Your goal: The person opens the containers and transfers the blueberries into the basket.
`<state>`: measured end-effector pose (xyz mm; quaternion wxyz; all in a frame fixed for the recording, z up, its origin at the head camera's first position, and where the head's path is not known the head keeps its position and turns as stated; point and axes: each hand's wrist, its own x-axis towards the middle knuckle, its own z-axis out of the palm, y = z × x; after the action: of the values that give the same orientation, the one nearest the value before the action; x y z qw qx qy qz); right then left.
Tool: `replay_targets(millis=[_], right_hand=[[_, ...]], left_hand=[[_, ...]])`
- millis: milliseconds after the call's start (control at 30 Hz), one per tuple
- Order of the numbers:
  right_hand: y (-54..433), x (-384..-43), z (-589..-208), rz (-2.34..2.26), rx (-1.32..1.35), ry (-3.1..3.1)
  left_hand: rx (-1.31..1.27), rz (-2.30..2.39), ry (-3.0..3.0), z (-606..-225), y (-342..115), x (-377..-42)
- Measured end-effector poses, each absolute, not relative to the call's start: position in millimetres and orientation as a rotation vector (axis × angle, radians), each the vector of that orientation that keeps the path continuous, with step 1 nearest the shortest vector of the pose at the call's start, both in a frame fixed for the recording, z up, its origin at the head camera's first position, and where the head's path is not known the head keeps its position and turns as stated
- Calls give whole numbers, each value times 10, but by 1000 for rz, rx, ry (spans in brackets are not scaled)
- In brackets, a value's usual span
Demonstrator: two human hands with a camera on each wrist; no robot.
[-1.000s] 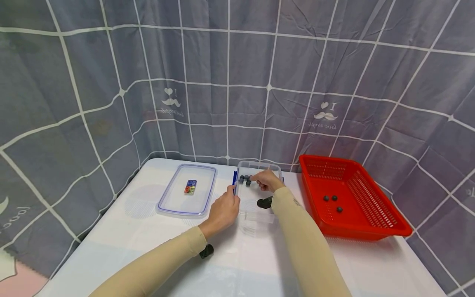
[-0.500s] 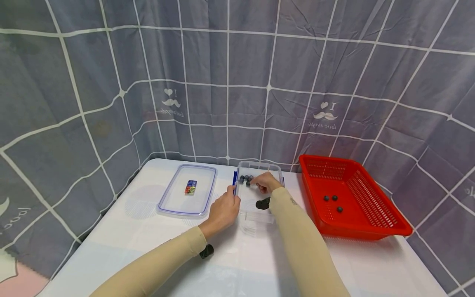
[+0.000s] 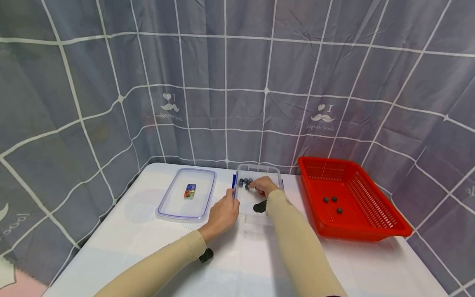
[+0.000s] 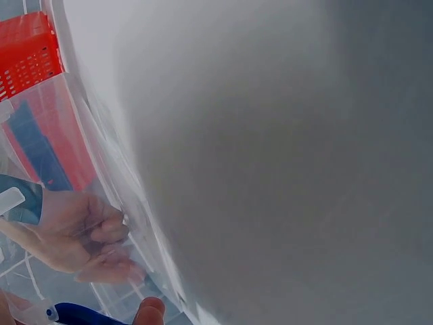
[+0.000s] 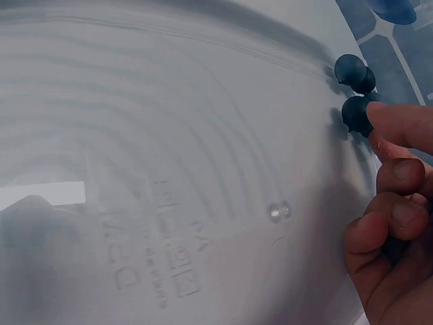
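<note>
A clear plastic food box (image 3: 246, 203) with blue side latches (image 3: 234, 180) stands open on the white table. My left hand (image 3: 223, 211) grips its left side, near the latch; in the left wrist view the thumb (image 4: 149, 311) lies by the blue latch. Several small dark balls (image 3: 241, 182) are gathered at the box's far left corner. My right hand (image 3: 264, 185) is inside the box, its index finger touching one dark ball (image 5: 356, 115). The other fingers of that hand are curled, with a mostly hidden dark ball (image 5: 394, 250) showing between them.
To the left lies the box's clear lid (image 3: 178, 202) with a blue seal and a colourful label (image 3: 190, 191). A red perforated basket (image 3: 356, 218) at the right holds three dark balls (image 3: 334, 199). Behind the table hangs a grey checked curtain (image 3: 204, 103).
My right hand has shifted slightly left and nearer to the balls at the box's corner. The left hand keeps its grip on the box. The head view has tilted a little.
</note>
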<state>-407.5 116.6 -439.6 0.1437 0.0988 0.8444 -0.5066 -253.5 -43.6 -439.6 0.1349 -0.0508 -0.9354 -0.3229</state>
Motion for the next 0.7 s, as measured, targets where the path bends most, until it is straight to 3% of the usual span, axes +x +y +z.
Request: replay_targets(millis=[700], right_hand=[[1132, -4084, -4453, -1470, 327, 2472]], left_hand=[[-148, -924, -2692, -4422, -423, -2537]])
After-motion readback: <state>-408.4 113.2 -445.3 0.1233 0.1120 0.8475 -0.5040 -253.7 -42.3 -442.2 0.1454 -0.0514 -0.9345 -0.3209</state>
